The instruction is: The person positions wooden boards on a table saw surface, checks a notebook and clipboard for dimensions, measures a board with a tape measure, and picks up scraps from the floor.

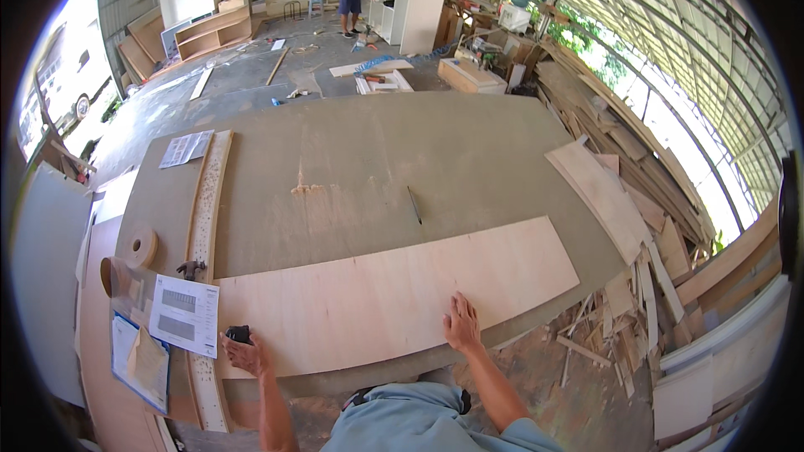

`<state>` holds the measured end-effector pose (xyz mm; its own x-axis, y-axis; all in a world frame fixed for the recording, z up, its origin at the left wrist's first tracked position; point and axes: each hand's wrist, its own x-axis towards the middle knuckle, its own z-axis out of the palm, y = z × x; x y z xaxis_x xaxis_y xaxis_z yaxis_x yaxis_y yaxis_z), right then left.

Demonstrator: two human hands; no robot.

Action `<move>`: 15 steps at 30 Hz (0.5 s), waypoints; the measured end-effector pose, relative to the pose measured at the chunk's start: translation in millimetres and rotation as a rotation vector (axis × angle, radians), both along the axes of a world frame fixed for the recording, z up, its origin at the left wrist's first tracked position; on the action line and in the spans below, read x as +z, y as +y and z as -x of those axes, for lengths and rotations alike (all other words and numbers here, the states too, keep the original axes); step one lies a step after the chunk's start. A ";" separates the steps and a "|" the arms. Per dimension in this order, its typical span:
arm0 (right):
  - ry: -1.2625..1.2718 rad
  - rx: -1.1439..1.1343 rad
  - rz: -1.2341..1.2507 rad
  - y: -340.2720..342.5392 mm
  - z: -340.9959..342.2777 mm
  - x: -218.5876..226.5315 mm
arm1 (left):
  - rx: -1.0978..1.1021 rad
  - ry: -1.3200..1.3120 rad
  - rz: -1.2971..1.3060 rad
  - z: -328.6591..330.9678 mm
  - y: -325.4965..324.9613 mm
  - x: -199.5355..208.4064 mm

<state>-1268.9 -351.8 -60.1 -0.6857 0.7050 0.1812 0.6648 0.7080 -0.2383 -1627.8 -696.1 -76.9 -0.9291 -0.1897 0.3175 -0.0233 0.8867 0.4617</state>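
Right, the plywood board (pixel 394 297) lies flat along the near edge of the worktop (pixel 469 151). The right hand (pixel 461 324) presses down on it, fingers spread flat. The left hand (pixel 244 351) sits at the board's left end, fingers closed around a small black object (pixel 239 333), what kind I cannot tell. A pencil (pixel 414 204) lies well apart. The risk: with only one palm pinning it, the board could skid off the near edge.
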 end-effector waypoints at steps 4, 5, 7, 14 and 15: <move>0.103 -0.012 -0.006 -26.5 -16.6 -6.6 | -0.007 0.007 0.047 5.6 -8.9 -6.5; 0.106 -0.020 -0.012 -29.2 -16.7 -6.5 | -0.005 -0.023 0.051 5.9 -8.8 -6.5; 0.117 -0.033 -0.031 -27.0 -12.3 -3.7 | -0.006 -0.046 0.057 6.6 -9.0 -7.4; 0.106 -0.056 0.004 -26.8 -15.6 -3.6 | -0.033 -0.031 0.030 1.1 -5.3 -2.5; 0.105 -0.055 0.007 -26.8 -15.6 -5.2 | -0.037 -0.026 0.029 1.5 -6.3 -3.7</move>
